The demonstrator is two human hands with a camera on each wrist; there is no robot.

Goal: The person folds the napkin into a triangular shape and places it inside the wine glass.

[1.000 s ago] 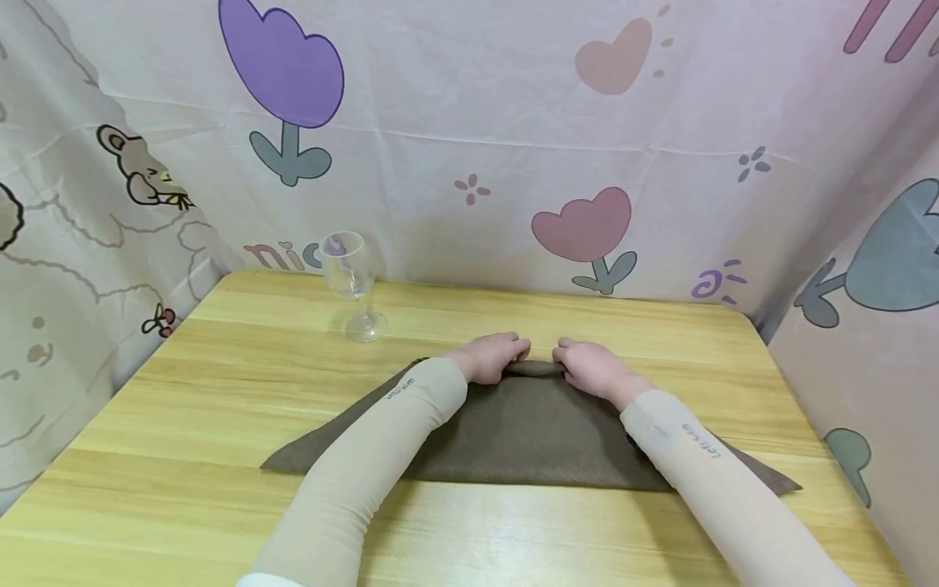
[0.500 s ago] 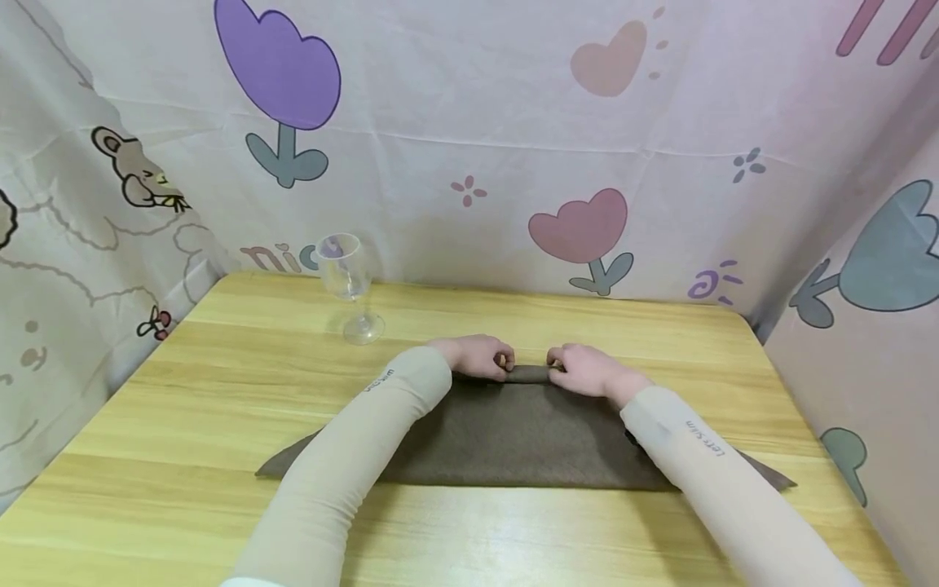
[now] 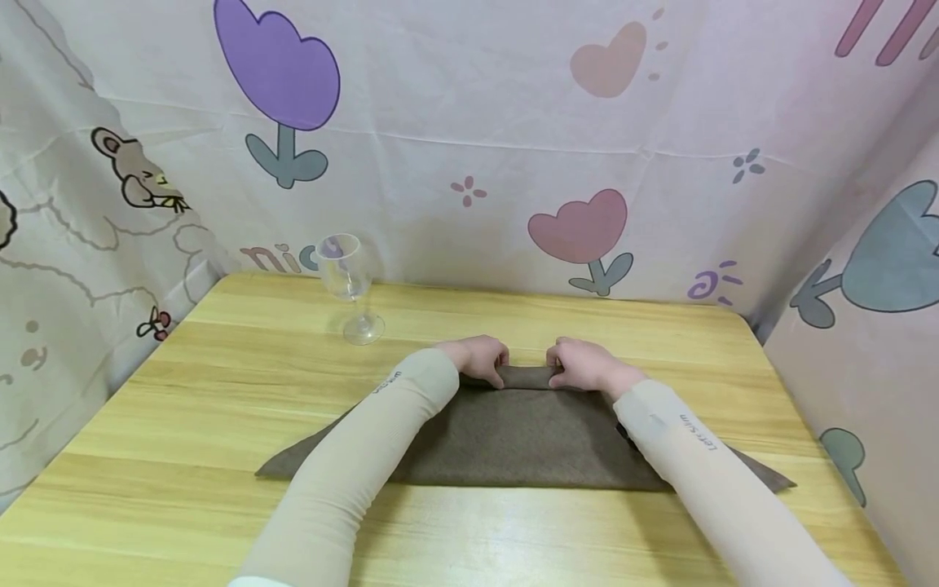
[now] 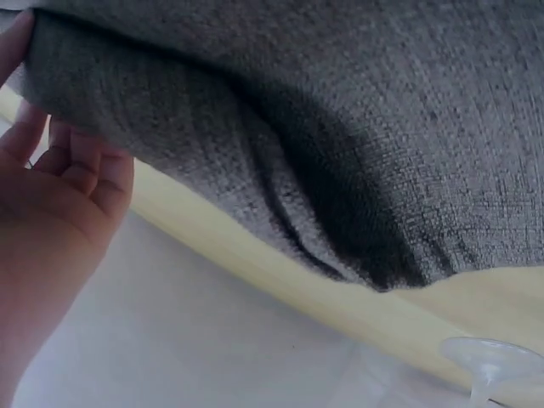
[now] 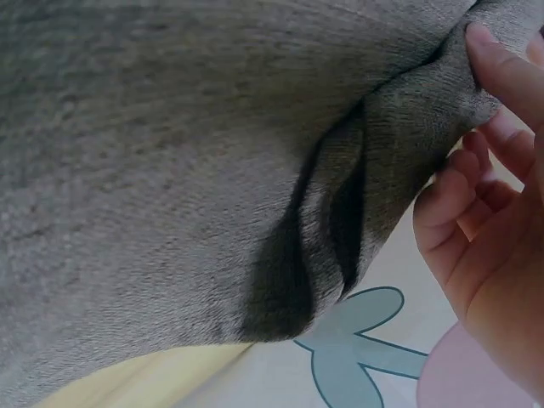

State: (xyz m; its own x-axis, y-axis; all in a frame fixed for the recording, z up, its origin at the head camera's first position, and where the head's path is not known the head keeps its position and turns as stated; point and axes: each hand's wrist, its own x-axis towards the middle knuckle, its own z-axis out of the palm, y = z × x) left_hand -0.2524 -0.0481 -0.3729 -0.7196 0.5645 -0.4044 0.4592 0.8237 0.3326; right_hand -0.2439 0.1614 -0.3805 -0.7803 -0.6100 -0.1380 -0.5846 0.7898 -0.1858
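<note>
A brown cloth napkin (image 3: 528, 440) lies across the table, its near edge straight and its two pointed corners out to left and right. Along the far edge a strip is turned over into a flat fold (image 3: 526, 377). My left hand (image 3: 478, 359) pinches the left part of that fold, thumb on top and fingers beneath, as the left wrist view also shows. At the right part, my right hand (image 3: 587, 364) pinches it the same way. In both wrist views the folded layer (image 4: 170, 119) bulges loosely beyond the fingers, leaving dark gaps (image 5: 289, 263) between layers.
A clear stemmed glass (image 3: 345, 273) stands upright at the back left of the wooden table (image 3: 469, 538). A printed curtain (image 3: 440, 98) hangs close behind the table and along both sides.
The far edge has gone from a narrow roll to a wider, flatter fold. My left hand shifted left, then slightly back right; the right hand moved slightly left.
</note>
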